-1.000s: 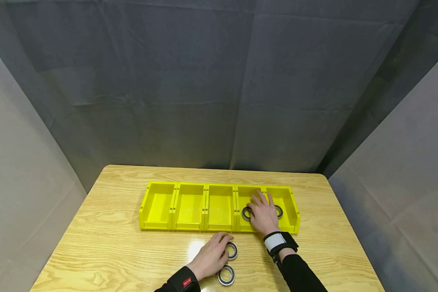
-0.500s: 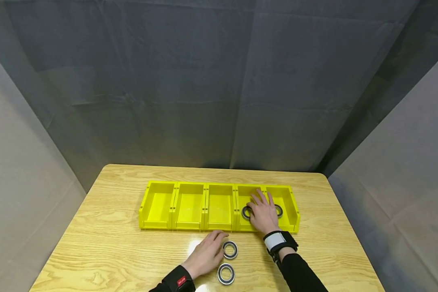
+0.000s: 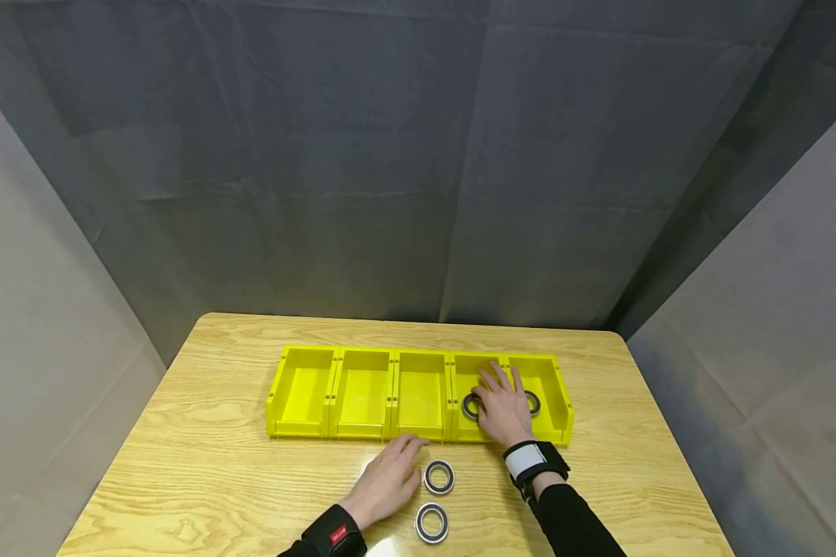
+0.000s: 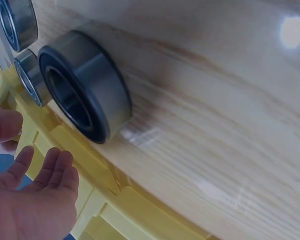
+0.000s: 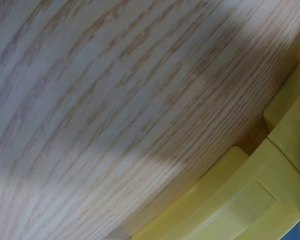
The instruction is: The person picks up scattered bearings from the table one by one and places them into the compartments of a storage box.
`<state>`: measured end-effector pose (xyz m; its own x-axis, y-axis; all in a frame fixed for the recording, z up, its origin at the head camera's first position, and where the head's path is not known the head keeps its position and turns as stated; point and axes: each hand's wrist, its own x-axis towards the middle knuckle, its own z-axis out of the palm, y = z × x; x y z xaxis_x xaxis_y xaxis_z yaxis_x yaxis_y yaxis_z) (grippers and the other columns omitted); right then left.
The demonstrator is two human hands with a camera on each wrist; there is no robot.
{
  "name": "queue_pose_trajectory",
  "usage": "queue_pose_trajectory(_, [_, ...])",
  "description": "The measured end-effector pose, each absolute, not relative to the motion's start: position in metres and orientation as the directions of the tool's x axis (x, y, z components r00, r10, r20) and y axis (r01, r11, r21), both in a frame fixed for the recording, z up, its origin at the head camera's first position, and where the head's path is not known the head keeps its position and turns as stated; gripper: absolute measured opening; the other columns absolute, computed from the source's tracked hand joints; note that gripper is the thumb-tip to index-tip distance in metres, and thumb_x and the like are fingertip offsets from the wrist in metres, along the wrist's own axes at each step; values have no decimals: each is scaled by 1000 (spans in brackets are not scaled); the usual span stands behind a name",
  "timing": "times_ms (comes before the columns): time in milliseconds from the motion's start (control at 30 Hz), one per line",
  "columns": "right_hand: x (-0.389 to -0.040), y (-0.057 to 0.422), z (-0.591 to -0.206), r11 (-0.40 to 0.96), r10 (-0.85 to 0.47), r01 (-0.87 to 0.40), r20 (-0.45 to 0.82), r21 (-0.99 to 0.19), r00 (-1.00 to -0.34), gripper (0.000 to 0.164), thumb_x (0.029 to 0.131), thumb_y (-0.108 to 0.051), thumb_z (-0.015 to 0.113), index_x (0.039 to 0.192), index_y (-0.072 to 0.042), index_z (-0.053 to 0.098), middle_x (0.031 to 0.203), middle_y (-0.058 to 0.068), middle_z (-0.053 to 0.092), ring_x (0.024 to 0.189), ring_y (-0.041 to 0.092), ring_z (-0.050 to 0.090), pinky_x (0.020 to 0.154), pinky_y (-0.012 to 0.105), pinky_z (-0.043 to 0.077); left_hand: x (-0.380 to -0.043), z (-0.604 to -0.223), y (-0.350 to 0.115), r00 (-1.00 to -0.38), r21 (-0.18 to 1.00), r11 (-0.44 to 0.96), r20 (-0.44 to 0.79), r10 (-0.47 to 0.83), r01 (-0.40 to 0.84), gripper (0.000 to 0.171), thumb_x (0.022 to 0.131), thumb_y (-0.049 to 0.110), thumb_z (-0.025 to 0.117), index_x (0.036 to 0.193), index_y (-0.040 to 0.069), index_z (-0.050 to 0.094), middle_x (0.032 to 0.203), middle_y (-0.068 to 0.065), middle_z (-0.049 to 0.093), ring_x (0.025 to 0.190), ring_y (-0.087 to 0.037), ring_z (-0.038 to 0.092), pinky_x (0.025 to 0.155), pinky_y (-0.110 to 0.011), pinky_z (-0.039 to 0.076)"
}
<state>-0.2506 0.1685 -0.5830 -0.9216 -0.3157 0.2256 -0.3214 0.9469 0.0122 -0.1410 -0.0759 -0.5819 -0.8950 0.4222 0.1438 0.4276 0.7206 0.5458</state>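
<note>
Two ring-shaped ball bearings lie flat on the table: the upper bearing and the lower bearing. My left hand, fingers loosely extended, is just left of the upper one and holds nothing. In the left wrist view, its fingers overlap the yellow bins below a large bearing. Over the fourth bin and its right divider, my right hand has its fingers spread. Partly hidden by its thumb side is a bearing; another bearing shows in the fifth bin beyond its other edge.
A row of several joined yellow bins runs across the wooden table. Dark grey cloth hangs behind, with lighter panels on both sides. The right wrist view shows tabletop and a yellow bin edge.
My left hand has drawn left, away from the upper bearing, which it partly covered before and which now shows whole. The right hand has stayed in place over the bins.
</note>
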Motion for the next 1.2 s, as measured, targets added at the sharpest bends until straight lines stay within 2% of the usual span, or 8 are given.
queue_pose_trajectory(900, [-251, 169, -587, 951, -305, -310, 210, 7, -929, 26, 87, -16, 69, 112, -16, 77, 141, 9, 63, 147, 33, 39, 123, 59, 24, -140, -582, -86, -915, 572, 718, 184, 360, 397, 43, 93, 9, 64, 135, 7, 58, 133, -9, 61, 121, -26, 62, 100, -45, 55])
queue_pose_trajectory(1200, [-251, 168, -584, 950, -308, -313, 215, 11, -927, 25, 88, -15, 68, 112, -16, 77, 141, 9, 63, 147, 32, 39, 123, 59, 24, -142, -581, -93, -930, 592, 721, 160, 332, 359, 43, 94, 10, 64, 137, 7, 57, 136, -12, 60, 123, -29, 61, 100, -48, 54])
